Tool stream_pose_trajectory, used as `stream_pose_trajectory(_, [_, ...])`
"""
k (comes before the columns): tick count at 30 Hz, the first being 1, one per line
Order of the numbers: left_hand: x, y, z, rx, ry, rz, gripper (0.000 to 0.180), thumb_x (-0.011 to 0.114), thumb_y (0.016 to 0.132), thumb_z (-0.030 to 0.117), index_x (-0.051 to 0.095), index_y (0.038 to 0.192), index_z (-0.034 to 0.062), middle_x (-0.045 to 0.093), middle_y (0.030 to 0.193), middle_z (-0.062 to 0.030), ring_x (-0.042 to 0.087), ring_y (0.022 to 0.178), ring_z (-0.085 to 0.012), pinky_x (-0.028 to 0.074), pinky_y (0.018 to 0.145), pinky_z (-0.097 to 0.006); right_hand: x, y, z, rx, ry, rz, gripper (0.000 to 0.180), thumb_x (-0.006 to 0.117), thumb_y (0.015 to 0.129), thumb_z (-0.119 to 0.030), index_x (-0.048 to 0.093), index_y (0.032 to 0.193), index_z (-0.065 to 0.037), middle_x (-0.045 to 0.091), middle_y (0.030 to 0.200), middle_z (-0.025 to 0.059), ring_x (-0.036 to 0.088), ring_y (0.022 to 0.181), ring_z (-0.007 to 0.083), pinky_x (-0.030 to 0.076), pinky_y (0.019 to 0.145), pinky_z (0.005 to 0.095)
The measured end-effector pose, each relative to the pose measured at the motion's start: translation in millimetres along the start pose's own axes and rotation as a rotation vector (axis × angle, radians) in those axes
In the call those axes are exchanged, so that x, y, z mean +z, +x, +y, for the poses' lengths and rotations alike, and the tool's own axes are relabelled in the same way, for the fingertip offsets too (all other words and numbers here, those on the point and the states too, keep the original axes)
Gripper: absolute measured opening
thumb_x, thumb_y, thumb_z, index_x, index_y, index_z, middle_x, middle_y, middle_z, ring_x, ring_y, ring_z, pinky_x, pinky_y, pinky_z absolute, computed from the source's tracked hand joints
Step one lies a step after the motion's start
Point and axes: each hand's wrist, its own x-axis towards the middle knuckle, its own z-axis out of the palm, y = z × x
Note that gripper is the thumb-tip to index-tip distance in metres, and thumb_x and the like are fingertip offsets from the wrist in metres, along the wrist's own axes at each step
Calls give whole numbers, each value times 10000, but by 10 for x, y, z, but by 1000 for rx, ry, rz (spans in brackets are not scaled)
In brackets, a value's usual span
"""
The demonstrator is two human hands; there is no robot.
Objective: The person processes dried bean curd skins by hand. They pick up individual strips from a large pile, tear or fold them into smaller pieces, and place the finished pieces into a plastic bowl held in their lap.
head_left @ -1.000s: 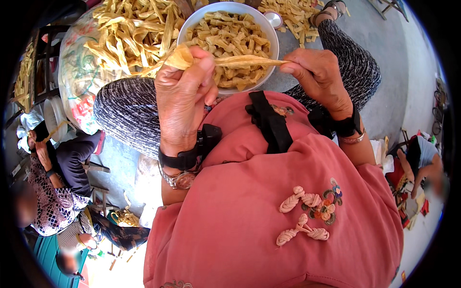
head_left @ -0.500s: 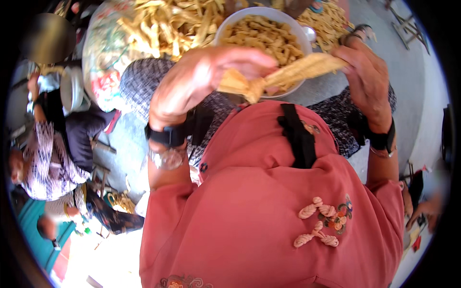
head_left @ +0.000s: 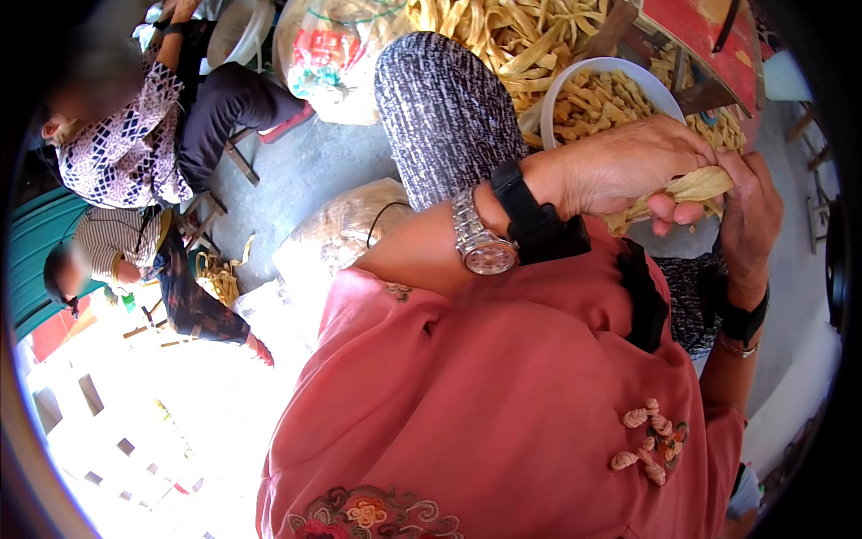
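And here are both hands, close together just over the near right side of the bowl (head_left: pixel 549 101). The strip (head_left: pixel 705 186), pale yellow and crumpled, is up in the air between them. The left hand (head_left: pixel 620 166) reaches across, fingers curled almost closed around it, two fingertips poking out below. The right hand (head_left: pixel 754 202) has its thumb and fingers drawn together at the strip's far end, a narrow pinch.

Below, the bowl sits white-rimmed, loaded with short yellow pieces (head_left: pixel 603 101). Behind it, a loose heap (head_left: pixel 521 40) of long strips spreads out, and a red tabletop (head_left: pixel 718 49) slants in at the upper right, paint worn in patches.

Look at the floor (head_left: pixel 314 157): smooth grey, turning to white glare lower left. A clear bag (head_left: pixel 341 85) with red and green patches slumps beside the knee; another bag (head_left: pixel 337 229) lies nearer the seat. Over on the left, a person in a patterned top (head_left: pixel 121 148) sits by a white bucket (head_left: pixel 235 36), and someone in stripes (head_left: pixel 112 235) sits near a teal panel (head_left: pixel 45 242).
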Motion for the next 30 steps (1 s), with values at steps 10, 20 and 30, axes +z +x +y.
stream_pose_trajectory(10, [39,-191,80,329,649,107,184,438,877,55,550,739,6,556,688,-74,563,610,-120,466,560,-271,312,43,-177,258,309,66,367,343,948,-61,457,1293,-10,600,976,86,584,877,174,454,830,273])
stream_pose_trajectory(20, [-22,-10,-188,560,565,311,100,528,792,-30,624,763,-34,609,830,-118,644,631,-176,519,571,-281,486,43,-373,905,1215,20,311,409,967,-178,446,1233,-21,394,593,-43,384,444,18,278,374,172])
stream_pose_trajectory(30, [-48,90,-354,372,221,483,133,609,783,30,486,807,-15,574,681,-66,614,547,-127,489,436,-270,652,-278,-95,1103,1242,47,158,431,966,-200,515,939,-69,444,631,-42,387,476,25,287,417,178])
